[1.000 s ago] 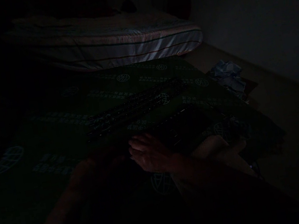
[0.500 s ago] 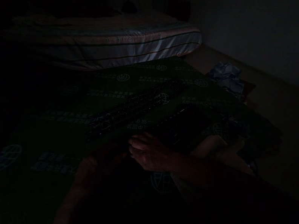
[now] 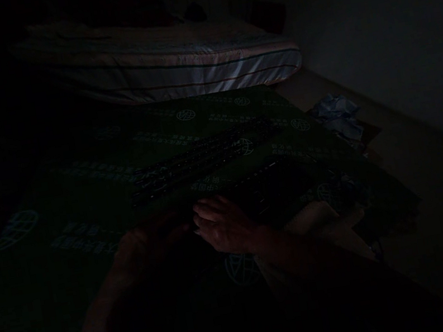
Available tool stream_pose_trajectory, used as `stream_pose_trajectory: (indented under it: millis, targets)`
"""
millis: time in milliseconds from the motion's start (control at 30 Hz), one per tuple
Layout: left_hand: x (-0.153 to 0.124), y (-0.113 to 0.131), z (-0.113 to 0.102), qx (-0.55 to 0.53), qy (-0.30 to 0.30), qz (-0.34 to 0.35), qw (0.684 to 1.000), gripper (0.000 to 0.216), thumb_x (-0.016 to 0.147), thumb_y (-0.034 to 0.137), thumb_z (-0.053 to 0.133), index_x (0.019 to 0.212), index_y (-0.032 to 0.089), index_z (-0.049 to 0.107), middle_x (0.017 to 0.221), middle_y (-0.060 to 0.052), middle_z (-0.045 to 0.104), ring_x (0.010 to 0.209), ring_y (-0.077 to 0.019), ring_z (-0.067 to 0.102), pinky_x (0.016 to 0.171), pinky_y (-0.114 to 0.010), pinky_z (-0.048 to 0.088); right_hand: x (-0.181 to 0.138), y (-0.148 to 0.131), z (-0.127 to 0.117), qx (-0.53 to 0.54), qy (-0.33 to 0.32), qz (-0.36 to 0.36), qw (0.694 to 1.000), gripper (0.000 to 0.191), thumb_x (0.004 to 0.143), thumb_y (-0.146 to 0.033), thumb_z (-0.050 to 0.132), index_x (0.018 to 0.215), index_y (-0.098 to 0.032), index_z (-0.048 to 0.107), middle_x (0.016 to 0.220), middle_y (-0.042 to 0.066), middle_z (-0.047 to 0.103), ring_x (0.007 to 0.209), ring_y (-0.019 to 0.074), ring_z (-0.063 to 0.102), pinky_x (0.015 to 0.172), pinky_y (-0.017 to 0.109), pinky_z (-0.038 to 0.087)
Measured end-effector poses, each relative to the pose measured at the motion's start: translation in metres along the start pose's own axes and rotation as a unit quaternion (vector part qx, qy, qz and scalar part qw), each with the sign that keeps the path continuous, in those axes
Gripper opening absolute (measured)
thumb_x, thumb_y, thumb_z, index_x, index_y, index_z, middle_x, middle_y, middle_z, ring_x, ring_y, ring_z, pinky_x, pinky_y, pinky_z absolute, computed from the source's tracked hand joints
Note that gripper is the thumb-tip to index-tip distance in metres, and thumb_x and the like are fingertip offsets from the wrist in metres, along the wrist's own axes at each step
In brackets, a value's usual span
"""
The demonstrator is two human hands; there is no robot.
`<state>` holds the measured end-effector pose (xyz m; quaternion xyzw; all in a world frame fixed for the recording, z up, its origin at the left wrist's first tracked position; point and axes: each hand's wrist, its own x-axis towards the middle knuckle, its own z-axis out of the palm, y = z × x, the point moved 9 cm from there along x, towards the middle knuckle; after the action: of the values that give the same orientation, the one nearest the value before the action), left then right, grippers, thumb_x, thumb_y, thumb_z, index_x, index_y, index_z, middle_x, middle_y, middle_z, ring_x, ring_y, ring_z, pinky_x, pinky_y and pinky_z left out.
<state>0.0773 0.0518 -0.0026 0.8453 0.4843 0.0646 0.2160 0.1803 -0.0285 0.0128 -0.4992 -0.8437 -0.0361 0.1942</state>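
The room is very dark. My right hand (image 3: 223,225) sits low in the middle of the view, fingers curled and pressed together over something dark I cannot make out. My left hand (image 3: 144,248) is just beside it to the left, fingertips nearly touching the right hand, its fingers lost in shadow. Both hands rest over a green printed sheet (image 3: 85,211) with white globe marks. Just beyond the hands lie long dark beaded strips (image 3: 203,157), stretched across the sheet.
A striped mattress (image 3: 188,69) lies on the floor at the back. Crumpled pale paper (image 3: 338,115) sits at the sheet's right edge. A bare knee or foot (image 3: 319,217) shows right of my right hand. Bare floor and a wall run along the right.
Both hands have stayed close together in the same spot. The view has shifted very slightly; nothing else has visibly moved.
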Motion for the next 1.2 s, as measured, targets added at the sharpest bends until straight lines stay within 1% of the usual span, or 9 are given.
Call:
stream_pose_trajectory:
  millis: [167, 267, 367, 467, 600, 867, 1000, 1100, 1200]
  targets:
    - [0.000, 0.003, 0.002, 0.011, -0.017, 0.007, 1.000, 0.053, 0.077, 0.060, 0.039, 0.110, 0.026, 0.064, 0.114, -0.004, 0.067, 0.094, -0.0247, 0.065, 0.079, -0.033, 0.051, 0.001, -0.002, -0.004, -0.008, 0.007, -0.004, 1.000, 0.028, 0.095, -0.030, 0.039, 0.098, -0.013, 0.061, 0.122, 0.011, 0.057, 0.116, 0.0236, 0.045, 0.095, 0.041, 0.038]
    - [0.000, 0.002, 0.003, 0.007, -0.015, 0.011, 1.000, 0.056, 0.076, 0.063, 0.039, 0.110, 0.026, 0.063, 0.114, -0.005, 0.066, 0.094, -0.0257, 0.065, 0.079, -0.035, 0.051, 0.000, -0.003, -0.006, -0.008, 0.017, -0.009, 1.000, 0.028, 0.095, -0.028, 0.040, 0.096, -0.011, 0.062, 0.120, 0.011, 0.058, 0.115, 0.0239, 0.045, 0.094, 0.041, 0.038]
    - [0.000, -0.003, 0.004, 0.011, -0.014, -0.003, 1.000, 0.058, 0.076, 0.064, 0.040, 0.112, 0.025, 0.062, 0.116, -0.006, 0.065, 0.097, -0.0267, 0.064, 0.081, -0.037, 0.050, -0.001, -0.003, -0.005, -0.007, 0.028, -0.010, 1.000, 0.027, 0.095, -0.028, 0.040, 0.097, -0.011, 0.062, 0.120, 0.012, 0.058, 0.116, 0.0244, 0.045, 0.095, 0.042, 0.037]
    - [0.000, -0.003, 0.007, 0.021, -0.018, 0.007, 1.000, 0.056, 0.078, 0.061, 0.038, 0.112, 0.024, 0.062, 0.118, -0.006, 0.064, 0.099, -0.0263, 0.063, 0.083, -0.036, 0.050, -0.001, -0.003, -0.001, 0.001, 0.024, -0.011, 1.000, 0.027, 0.094, -0.027, 0.042, 0.101, -0.010, 0.061, 0.122, 0.012, 0.057, 0.117, 0.0248, 0.045, 0.096, 0.043, 0.036]
    - [-0.002, 0.000, 0.004, 0.025, 0.001, 0.012, 1.000, 0.053, 0.078, 0.060, 0.040, 0.109, 0.025, 0.064, 0.114, -0.005, 0.066, 0.097, -0.0249, 0.064, 0.080, -0.032, 0.050, -0.002, -0.004, 0.001, 0.005, 0.024, -0.007, 1.000, 0.027, 0.094, -0.026, 0.044, 0.105, -0.009, 0.060, 0.121, 0.013, 0.058, 0.118, 0.0249, 0.046, 0.096, 0.043, 0.037]
    - [-0.009, 0.007, -0.001, 0.040, 0.000, 0.000, 0.999, 0.047, 0.080, 0.056, 0.042, 0.110, 0.027, 0.063, 0.113, -0.002, 0.067, 0.093, -0.0209, 0.065, 0.080, -0.028, 0.050, -0.006, -0.006, 0.001, 0.003, 0.021, 0.001, 1.000, 0.026, 0.093, -0.023, 0.044, 0.106, -0.010, 0.062, 0.122, 0.014, 0.058, 0.118, 0.0250, 0.046, 0.098, 0.045, 0.037]
    - [-0.009, 0.008, 0.000, 0.035, 0.009, 0.019, 0.999, 0.049, 0.081, 0.057, 0.040, 0.111, 0.026, 0.063, 0.113, -0.003, 0.067, 0.094, -0.0214, 0.065, 0.080, -0.028, 0.050, -0.006, -0.007, 0.001, 0.006, 0.023, -0.005, 1.000, 0.026, 0.093, -0.024, 0.044, 0.104, -0.011, 0.063, 0.121, 0.014, 0.059, 0.119, 0.0251, 0.046, 0.098, 0.045, 0.037]
    - [-0.009, 0.006, 0.000, 0.033, 0.013, 0.019, 0.999, 0.048, 0.081, 0.057, 0.041, 0.111, 0.027, 0.063, 0.112, -0.002, 0.067, 0.094, -0.0211, 0.065, 0.080, -0.028, 0.050, -0.007, -0.004, -0.001, 0.024, 0.045, 0.000, 0.999, 0.025, 0.092, -0.025, 0.045, 0.105, -0.012, 0.063, 0.120, 0.014, 0.059, 0.119, 0.0242, 0.046, 0.098, 0.044, 0.038]
    - [-0.011, 0.005, -0.001, 0.022, 0.015, 0.011, 1.000, 0.047, 0.081, 0.057, 0.043, 0.110, 0.027, 0.063, 0.112, -0.002, 0.067, 0.095, -0.0208, 0.064, 0.081, -0.027, 0.050, -0.010, 0.004, -0.008, 0.048, 0.099, 0.031, 0.993, 0.022, 0.089, -0.021, 0.049, 0.103, -0.012, 0.064, 0.117, 0.015, 0.061, 0.116, 0.0239, 0.049, 0.096, 0.041, 0.042]
